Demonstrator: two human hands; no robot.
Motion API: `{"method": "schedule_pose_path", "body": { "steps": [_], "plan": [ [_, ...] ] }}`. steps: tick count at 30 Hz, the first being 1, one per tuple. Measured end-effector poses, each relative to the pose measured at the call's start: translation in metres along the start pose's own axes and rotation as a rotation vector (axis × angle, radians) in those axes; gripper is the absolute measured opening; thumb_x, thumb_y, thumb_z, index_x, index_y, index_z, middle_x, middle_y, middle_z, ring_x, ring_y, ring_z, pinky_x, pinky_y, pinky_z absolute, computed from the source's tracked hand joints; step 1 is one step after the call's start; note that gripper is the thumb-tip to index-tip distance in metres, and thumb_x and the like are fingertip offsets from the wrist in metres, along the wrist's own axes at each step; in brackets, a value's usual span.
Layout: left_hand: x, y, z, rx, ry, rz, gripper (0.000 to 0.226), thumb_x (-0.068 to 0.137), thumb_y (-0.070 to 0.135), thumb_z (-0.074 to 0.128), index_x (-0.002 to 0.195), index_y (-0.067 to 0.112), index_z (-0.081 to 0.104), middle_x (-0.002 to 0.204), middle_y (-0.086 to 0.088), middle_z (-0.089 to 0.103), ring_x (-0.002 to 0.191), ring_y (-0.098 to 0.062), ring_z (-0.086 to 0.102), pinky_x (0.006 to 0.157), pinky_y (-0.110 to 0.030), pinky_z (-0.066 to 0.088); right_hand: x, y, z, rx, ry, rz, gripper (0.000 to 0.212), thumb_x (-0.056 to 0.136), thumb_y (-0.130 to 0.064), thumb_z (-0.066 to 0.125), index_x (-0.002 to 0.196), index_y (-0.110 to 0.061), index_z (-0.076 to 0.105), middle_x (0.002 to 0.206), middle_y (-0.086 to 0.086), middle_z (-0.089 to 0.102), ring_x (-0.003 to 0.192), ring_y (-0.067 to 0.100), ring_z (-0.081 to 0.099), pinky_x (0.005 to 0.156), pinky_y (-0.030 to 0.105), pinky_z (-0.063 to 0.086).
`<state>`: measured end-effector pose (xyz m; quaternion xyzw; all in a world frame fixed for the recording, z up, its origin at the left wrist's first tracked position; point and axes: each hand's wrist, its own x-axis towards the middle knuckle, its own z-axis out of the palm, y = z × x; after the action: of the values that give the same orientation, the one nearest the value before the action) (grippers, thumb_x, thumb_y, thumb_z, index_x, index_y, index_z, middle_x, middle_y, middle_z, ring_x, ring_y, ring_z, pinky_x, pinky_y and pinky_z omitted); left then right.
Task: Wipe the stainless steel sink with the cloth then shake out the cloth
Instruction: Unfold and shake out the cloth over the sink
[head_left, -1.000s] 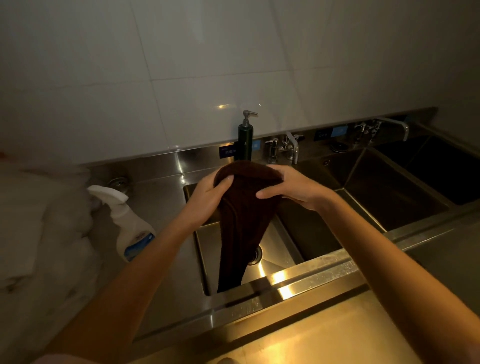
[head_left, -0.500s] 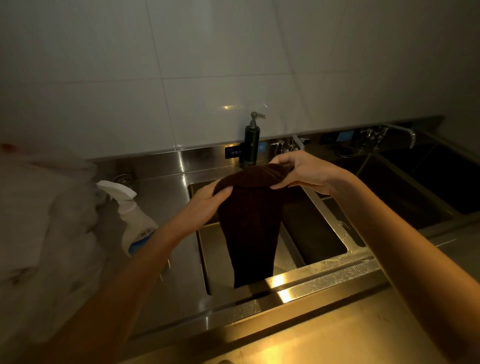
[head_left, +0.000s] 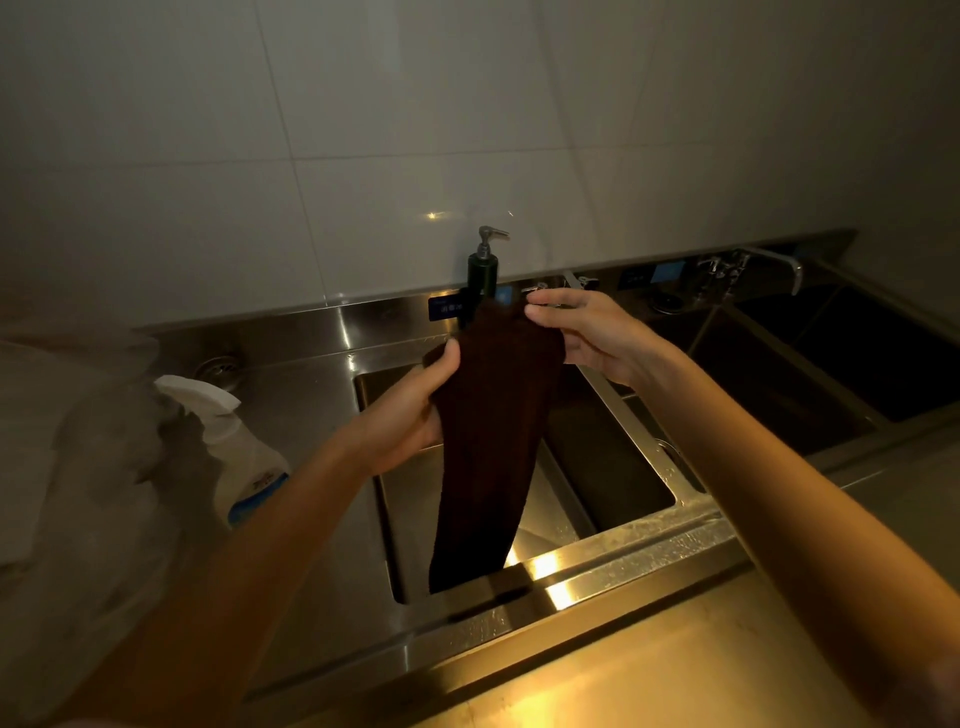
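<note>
A dark brown cloth (head_left: 485, 447) hangs lengthwise over the stainless steel sink (head_left: 618, 548), its lower end dangling down to the basin's front rim. My left hand (head_left: 410, 410) grips the cloth's upper left side, thumb on top. My right hand (head_left: 587, 338) pinches the top right edge, a little higher and farther back than the left. The cloth hides the sink's drain.
A white spray bottle (head_left: 236, 447) stands on the steel counter left of the basin. A dark pump dispenser (head_left: 483, 273) sits at the backsplash behind the cloth. More basins (head_left: 852, 353) and taps (head_left: 748, 267) extend to the right. White plastic wrapping (head_left: 57, 457) lies at far left.
Both hands have lifted the cloth's top edge up and away from me, the right hand rising higher toward the dispenser. The cloth now hangs longer and straighter over the basin.
</note>
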<state>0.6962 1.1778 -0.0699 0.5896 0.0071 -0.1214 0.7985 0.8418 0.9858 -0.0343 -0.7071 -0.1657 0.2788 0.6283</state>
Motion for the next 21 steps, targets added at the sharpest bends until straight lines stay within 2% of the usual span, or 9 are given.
{"method": "schedule_pose_path", "body": {
  "steps": [4,6,8,12,17,21],
  "plan": [
    [0.011,0.015,0.003,0.027,0.006,-0.012,0.062,0.091,0.052,0.040,0.145,0.023,0.039,0.142,-0.002,0.052,0.130,-0.019,0.051,0.106,-0.044,0.042,0.002,0.027,0.002,0.116,-0.012,0.003,0.065,0.085,-0.058,0.055,0.133,-0.015,0.051,0.123,0.008,0.066,0.118,0.022,0.060,0.105,0.044,0.042],
    [0.014,0.022,0.006,0.032,0.022,0.001,0.062,0.091,0.053,0.039,0.144,0.022,0.041,0.141,-0.003,0.053,0.128,-0.020,0.052,0.105,-0.045,0.044,-0.004,0.050,0.004,0.130,-0.067,0.027,0.072,0.085,-0.066,0.042,0.139,-0.018,0.046,0.132,0.008,0.060,0.124,0.022,0.056,0.108,0.044,0.039],
    [0.016,0.029,0.009,0.021,0.040,0.015,0.059,0.092,0.052,0.036,0.143,0.022,0.042,0.138,-0.003,0.055,0.126,-0.020,0.055,0.100,-0.043,0.048,-0.013,0.073,0.008,0.166,-0.115,0.046,0.066,0.090,-0.058,0.039,0.140,-0.015,0.045,0.135,0.010,0.057,0.125,0.025,0.055,0.109,0.046,0.038],
    [0.020,0.038,0.011,-0.012,0.103,0.025,0.044,0.099,0.048,0.032,0.128,0.023,0.053,0.117,0.002,0.067,0.107,-0.015,0.066,0.082,-0.037,0.058,-0.024,0.090,0.011,0.142,-0.168,0.025,0.037,0.097,-0.023,0.048,0.132,-0.015,0.053,0.132,0.009,0.059,0.123,0.022,0.056,0.107,0.043,0.040],
    [0.022,0.047,0.009,-0.023,0.133,0.037,0.040,0.101,0.047,0.030,0.119,0.024,0.057,0.106,0.005,0.073,0.100,-0.014,0.069,0.076,-0.035,0.060,-0.021,0.098,0.009,0.057,-0.213,0.051,0.034,0.100,-0.020,0.043,0.132,-0.013,0.053,0.130,0.009,0.059,0.125,0.026,0.053,0.111,0.051,0.035],
    [0.023,0.054,0.001,0.016,0.149,0.065,0.036,0.102,0.046,0.028,0.111,0.028,0.058,0.094,0.012,0.075,0.093,-0.009,0.071,0.075,-0.033,0.060,-0.027,0.090,0.002,-0.054,-0.237,0.046,0.030,0.098,-0.013,0.048,0.127,-0.006,0.054,0.119,0.009,0.065,0.114,0.023,0.061,0.109,0.051,0.038]
  ]
}}
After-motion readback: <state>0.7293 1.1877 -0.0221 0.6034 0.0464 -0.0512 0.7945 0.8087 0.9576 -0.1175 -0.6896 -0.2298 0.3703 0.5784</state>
